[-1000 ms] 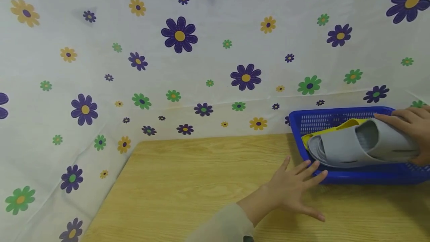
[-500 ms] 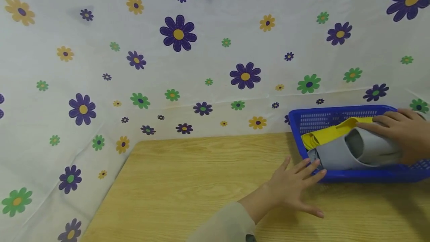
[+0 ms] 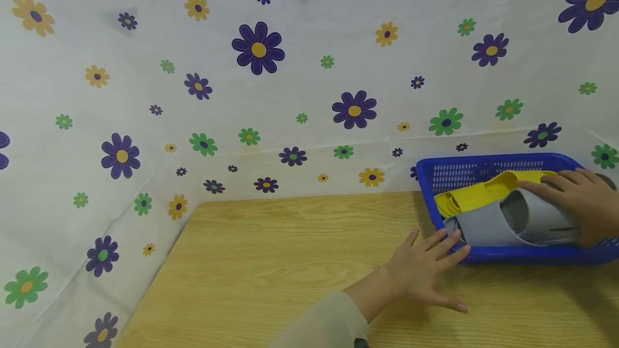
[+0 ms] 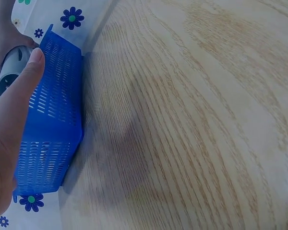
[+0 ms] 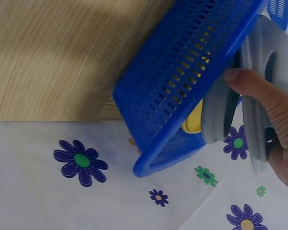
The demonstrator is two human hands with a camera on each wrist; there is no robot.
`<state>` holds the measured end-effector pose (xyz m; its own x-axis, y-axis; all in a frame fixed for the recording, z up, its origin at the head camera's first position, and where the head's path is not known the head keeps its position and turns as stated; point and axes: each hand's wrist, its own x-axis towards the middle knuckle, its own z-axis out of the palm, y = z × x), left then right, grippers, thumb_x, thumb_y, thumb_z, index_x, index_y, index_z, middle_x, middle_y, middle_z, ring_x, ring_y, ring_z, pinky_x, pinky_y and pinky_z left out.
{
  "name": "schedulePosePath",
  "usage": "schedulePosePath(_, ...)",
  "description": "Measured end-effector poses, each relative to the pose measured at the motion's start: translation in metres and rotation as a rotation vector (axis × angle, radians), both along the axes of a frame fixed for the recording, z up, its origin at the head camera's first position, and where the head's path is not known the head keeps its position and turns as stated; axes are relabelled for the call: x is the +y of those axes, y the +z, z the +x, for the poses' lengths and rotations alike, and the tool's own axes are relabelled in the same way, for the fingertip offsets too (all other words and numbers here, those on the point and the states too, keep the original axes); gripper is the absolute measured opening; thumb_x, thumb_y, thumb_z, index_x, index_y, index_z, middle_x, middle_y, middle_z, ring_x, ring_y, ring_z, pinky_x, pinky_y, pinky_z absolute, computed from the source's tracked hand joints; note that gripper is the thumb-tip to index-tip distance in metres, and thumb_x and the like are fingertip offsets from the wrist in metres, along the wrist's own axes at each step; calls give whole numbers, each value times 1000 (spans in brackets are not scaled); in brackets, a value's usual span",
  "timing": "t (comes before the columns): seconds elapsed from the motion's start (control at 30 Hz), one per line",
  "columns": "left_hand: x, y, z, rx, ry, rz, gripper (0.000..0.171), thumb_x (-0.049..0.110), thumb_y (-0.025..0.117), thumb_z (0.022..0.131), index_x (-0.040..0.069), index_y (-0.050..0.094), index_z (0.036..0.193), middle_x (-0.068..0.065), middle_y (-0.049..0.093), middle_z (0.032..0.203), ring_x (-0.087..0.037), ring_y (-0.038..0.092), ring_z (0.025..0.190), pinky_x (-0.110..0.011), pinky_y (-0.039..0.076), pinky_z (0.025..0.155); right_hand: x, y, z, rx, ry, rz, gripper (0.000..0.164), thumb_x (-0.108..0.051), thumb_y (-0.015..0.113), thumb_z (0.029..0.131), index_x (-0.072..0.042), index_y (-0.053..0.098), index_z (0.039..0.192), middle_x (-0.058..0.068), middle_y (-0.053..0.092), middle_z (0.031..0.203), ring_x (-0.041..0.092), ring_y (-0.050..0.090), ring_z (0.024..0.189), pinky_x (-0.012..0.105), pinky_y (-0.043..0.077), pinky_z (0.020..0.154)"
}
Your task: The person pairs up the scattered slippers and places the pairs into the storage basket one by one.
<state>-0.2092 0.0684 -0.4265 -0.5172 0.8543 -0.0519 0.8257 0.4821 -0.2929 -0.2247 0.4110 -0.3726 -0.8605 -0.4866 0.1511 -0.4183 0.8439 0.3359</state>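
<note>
My right hand (image 3: pixel 582 200) grips a pair of grey slide slippers (image 3: pixel 483 224) by the heel end. They lie low along the near side of the blue basket (image 3: pixel 532 255), toes to the left. In the right wrist view the thumb presses one grey sole (image 5: pixel 216 112), and a second slipper (image 5: pixel 253 120) sits beside it in the hand. Yellow slippers (image 3: pixel 471 195) lie behind the grey ones, partly covered. With fingers spread, my left hand (image 3: pixel 420 270) is at the basket's near left corner, its fingertips overlapping the rim; contact is hard to tell.
A wood-grain table (image 3: pixel 290 262) stretches left and in front of the basket. White cloth (image 3: pixel 300 85) printed with flowers hangs behind and at the left. The basket stands close to the back cloth.
The grey slippers have moved down and nearer to the basket's front wall, with my right hand moving along. More of the yellow slippers shows. My left hand has stayed almost still.
</note>
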Motion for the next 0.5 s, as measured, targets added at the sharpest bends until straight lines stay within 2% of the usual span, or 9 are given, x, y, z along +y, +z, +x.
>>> schedulePosePath(0.1, 1, 1, 0, 1, 3, -1, 97, 83, 31, 79, 31, -9, 151, 8, -6, 159, -13, -6, 146, -45, 17, 116, 1, 1, -3, -70, -21, -13, 161, -39, 96, 19, -26, 6, 152, 21, 53, 113, 44, 53, 95, 68, 41, 83)
schedulePosePath(0.17, 1, 1, 0, -6, 10, -4, 97, 83, 30, 79, 32, -9, 151, 8, -7, 159, -13, -7, 146, -45, 15, 116, 3, -1, -5, -122, -36, -27, 153, -35, 96, 23, -24, 14, 151, 20, 54, 111, 43, 54, 93, 67, 43, 80)
schedulePosePath(0.27, 2, 1, 1, -10, 15, -7, 96, 83, 30, 79, 32, -9, 150, 8, -7, 159, -13, -6, 146, -45, 15, 116, 9, -9, -6, -185, -32, -80, 128, -23, 96, 36, -18, 28, 144, 19, 57, 106, 38, 57, 88, 62, 48, 75)
schedulePosePath(0.37, 2, 2, 1, -11, 18, -9, 95, 83, 30, 80, 33, -7, 151, 8, -7, 159, -13, -3, 146, -45, 15, 116, 15, -19, -5, -236, -5, -149, 99, -6, 89, 51, -6, 37, 135, 21, 59, 105, 36, 60, 86, 57, 51, 76)
schedulePosePath(0.5, 2, 3, 1, -7, 18, -12, 94, 82, 30, 80, 33, -7, 151, 8, -7, 159, -13, -2, 146, -45, 15, 116, 19, -27, -4, -285, 0, -228, 78, 5, 81, 56, 6, 45, 126, 29, 60, 111, 43, 60, 94, 58, 48, 82)
